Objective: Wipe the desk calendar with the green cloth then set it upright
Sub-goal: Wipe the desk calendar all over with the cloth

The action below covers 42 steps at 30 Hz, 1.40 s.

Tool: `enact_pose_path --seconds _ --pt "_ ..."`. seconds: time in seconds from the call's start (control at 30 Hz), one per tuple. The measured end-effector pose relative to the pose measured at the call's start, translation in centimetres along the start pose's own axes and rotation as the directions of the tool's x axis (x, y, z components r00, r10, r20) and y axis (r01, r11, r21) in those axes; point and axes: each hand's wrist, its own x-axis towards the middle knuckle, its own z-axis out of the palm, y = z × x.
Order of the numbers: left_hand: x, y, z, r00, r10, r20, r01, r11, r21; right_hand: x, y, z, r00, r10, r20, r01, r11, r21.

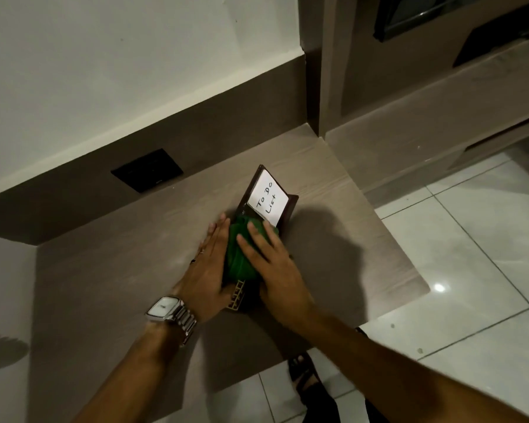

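The dark brown desk calendar [268,196] lies flat on the wooden desk [119,264], with a white note reading "To Do List" on its far half. A bunched green cloth [239,254] rests on its middle. My right hand [274,270] presses flat on the cloth, fingers spread. My left hand [209,270] lies along the calendar's left edge, touching the cloth's side and steadying the calendar. A gold grid pattern on the calendar's near end [237,296] shows between my wrists.
A black wall socket [147,170] sits on the brown panel behind the desk. The desk's right edge drops to a white tiled floor [471,270]. A sandalled foot [303,370] stands below the front edge. Shelving [440,96] rises at the right.
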Motion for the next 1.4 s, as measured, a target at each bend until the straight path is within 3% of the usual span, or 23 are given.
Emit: enact_pose_path --seconds 0.07,0.2,0.23,0.33,0.4,0.53,0.57,0.67,0.73,0.87,1.0,1.07,1.13,1.2,1.3,1.4 --pt "0.0 0.0 0.1 1.0 -0.015 -0.011 0.015 1.0 -0.005 1.7 1.9 -1.8 1.0 -0.016 0.015 0.017 0.996 -0.089" --pt "0.1 0.3 0.2 1.0 -0.019 -0.02 0.019 1.0 -0.023 -0.3 2.3 -0.9 0.974 0.222 0.045 -0.215 0.969 -0.119" --pt "0.1 0.3 0.2 1.0 -0.017 -0.022 0.016 1.0 -0.025 -1.5 1.5 -0.1 0.974 0.223 0.049 -0.216 0.97 -0.113" --pt "0.2 0.2 0.1 1.0 -0.021 -0.012 0.021 0.999 -0.026 -2.9 0.6 0.8 0.994 0.032 0.105 -0.024 0.997 -0.073" --pt "0.1 0.1 0.1 1.0 -0.017 -0.007 0.017 1.0 -0.026 -1.1 2.4 -0.8 0.992 -0.028 0.122 0.046 0.988 -0.145" --pt "0.1 0.0 0.2 1.0 -0.023 -0.002 0.023 1.0 -0.013 1.4 5.8 -3.6 0.978 0.204 0.04 -0.186 0.944 -0.272" --pt "0.2 0.0 0.2 1.0 -0.021 -0.004 0.021 1.0 -0.01 0.8 5.4 -3.4 0.984 0.176 0.024 -0.162 0.944 -0.287" --pt "0.1 0.0 0.2 1.0 -0.014 -0.01 0.014 1.0 -0.008 -2.3 4.0 -1.2 0.985 -0.115 0.132 0.149 0.946 -0.288" --pt "0.1 0.0 0.2 1.0 -0.013 -0.004 0.013 1.0 -0.006 -2.4 4.5 -1.7 0.971 -0.164 0.174 0.209 0.935 -0.286" --pt "0.0 0.3 -0.1 0.999 -0.032 0.009 0.032 0.999 -0.012 3.0 7.4 -5.5 0.998 0.054 0.043 -0.032 0.913 -0.407" --pt "-0.1 0.6 -0.1 0.999 -0.041 0.013 0.041 0.999 -0.027 5.9 7.4 -6.7 0.976 0.205 -0.077 -0.214 0.816 -0.537" --pt "0.0 0.5 -0.1 0.999 -0.035 0.009 0.035 0.999 -0.018 3.4 5.1 -4.8 0.991 0.132 0.024 -0.1 0.847 -0.523" --pt "0.0 0.5 -0.1 0.999 -0.035 0.006 0.036 0.999 -0.024 -0.5 2.2 -2.5 0.976 -0.056 0.21 0.143 0.892 -0.43" --pt "0.0 0.5 -0.1 0.999 -0.039 0.009 0.039 0.999 -0.033 -1.4 1.0 -2.6 0.95 -0.084 0.299 0.195 0.912 -0.362" --pt "-0.1 0.4 -0.1 0.999 -0.046 0.013 0.047 0.998 -0.033 4.2 2.9 -6.1 0.991 0.118 0.068 -0.077 0.897 -0.436" --pt "-0.1 0.4 -0.1 0.999 -0.049 0.014 0.049 0.998 -0.03 8.3 5.5 -8.2 0.96 0.268 -0.081 -0.277 0.863 -0.423"
